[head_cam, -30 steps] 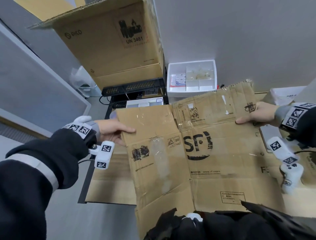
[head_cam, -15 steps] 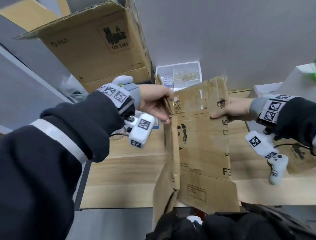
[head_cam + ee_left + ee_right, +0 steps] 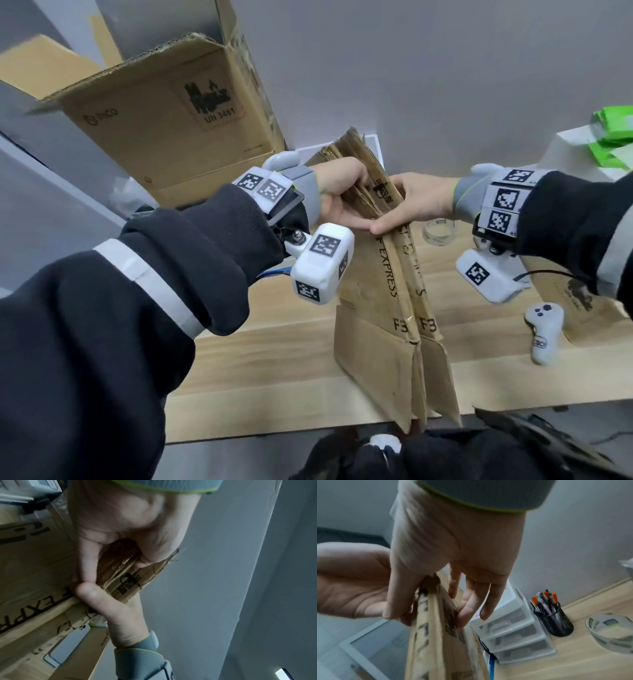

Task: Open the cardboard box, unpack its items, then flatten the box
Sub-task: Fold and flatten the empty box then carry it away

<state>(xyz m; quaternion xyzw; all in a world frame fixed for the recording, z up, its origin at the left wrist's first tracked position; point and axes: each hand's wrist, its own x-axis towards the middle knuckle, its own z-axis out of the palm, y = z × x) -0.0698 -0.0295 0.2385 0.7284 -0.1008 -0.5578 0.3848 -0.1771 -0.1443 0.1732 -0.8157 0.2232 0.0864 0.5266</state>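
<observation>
- Above the pale wooden desk (image 3: pixel 274 349), one flattened cardboard box (image 3: pixel 380 281), folded into creased brown layers, stands upright.
- Two hands: left hand (image 3: pixel 337 195) grips its ragged top edge; right hand (image 3: pixel 418 202) pinches the same fold, fingers fairly straight.
- Behind, one larger open carton (image 3: pixel 164 116); one white controller (image 3: pixel 544 332), seemingly plastic.

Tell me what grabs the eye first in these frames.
The folded cardboard box stands on edge at centre over the wooden table, pinched at its top between the left hand and the right hand. Behind it to the left sits a big open carton marked UN 3481; a white controller lies on the table at right.
</observation>
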